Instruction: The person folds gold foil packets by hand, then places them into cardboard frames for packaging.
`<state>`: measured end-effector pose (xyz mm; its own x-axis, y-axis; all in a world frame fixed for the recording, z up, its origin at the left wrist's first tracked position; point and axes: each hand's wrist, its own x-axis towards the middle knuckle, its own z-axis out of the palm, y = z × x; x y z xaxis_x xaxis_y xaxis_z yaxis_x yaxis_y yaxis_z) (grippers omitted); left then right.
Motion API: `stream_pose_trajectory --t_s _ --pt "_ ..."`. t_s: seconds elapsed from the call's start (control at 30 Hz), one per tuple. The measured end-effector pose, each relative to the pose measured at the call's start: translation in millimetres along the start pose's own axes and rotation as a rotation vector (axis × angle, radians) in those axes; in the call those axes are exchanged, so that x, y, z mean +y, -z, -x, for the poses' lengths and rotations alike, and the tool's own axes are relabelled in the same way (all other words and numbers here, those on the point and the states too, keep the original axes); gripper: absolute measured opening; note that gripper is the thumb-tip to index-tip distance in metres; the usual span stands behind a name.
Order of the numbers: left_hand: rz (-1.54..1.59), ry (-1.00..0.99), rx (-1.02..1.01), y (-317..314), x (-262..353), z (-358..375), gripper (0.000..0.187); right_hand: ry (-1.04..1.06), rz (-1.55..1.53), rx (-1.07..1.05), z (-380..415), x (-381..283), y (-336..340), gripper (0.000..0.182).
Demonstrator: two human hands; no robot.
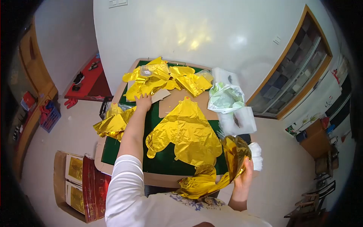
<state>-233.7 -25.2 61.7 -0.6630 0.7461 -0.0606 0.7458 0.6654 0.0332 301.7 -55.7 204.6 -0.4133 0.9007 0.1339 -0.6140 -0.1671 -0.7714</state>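
My right hand (244,178) is closed around a crumpled gold foil balloon (200,181), which hangs over the table's near edge against my shirt. My left hand (143,102) reaches across the table, fingers stretched out at the near edge of a pile of gold foil (151,79). Just right of those fingers lies a small piece of cardboard (161,95). Between my arms a flat, uninflated gold foil balloon (185,132) is spread out, with a small red spot at its top tip. More gold foil (115,123) drapes over the table's left edge.
The table has a green top (159,164) with a pale rim. At its right are a white plastic bag (227,96) and clear plastic packaging (238,121). An open carton (60,181) stands on the floor at left, beside a red package (94,189). A wall rises behind.
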Motion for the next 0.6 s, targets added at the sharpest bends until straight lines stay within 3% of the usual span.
stream_pose_trajectory --t_s 0.1,0.2,0.37,0.43,0.5,0.6 --pt "0.005 0.074 -0.033 4 -5 -2 0.053 -0.008 0.016 0.006 2 -1 3 0.052" --pt "0.019 0.043 0.079 31 6 35 0.064 -0.021 0.019 0.009 2 -1 1 0.053" --pt "-0.006 0.092 0.065 1 -9 14 0.065 -0.035 -0.006 0.002 -5 1 -14 0.049" --pt "0.081 0.041 0.310 10 7 32 0.063 -0.007 -0.032 0.018 -7 -2 -20 0.045" --pt "0.366 -0.162 0.537 30 37 65 0.056 0.003 0.009 0.043 -14 -4 -28 0.044" --pt "1.129 -0.498 0.027 43 86 119 0.040 0.035 0.119 0.062 -33 3 -36 0.043"
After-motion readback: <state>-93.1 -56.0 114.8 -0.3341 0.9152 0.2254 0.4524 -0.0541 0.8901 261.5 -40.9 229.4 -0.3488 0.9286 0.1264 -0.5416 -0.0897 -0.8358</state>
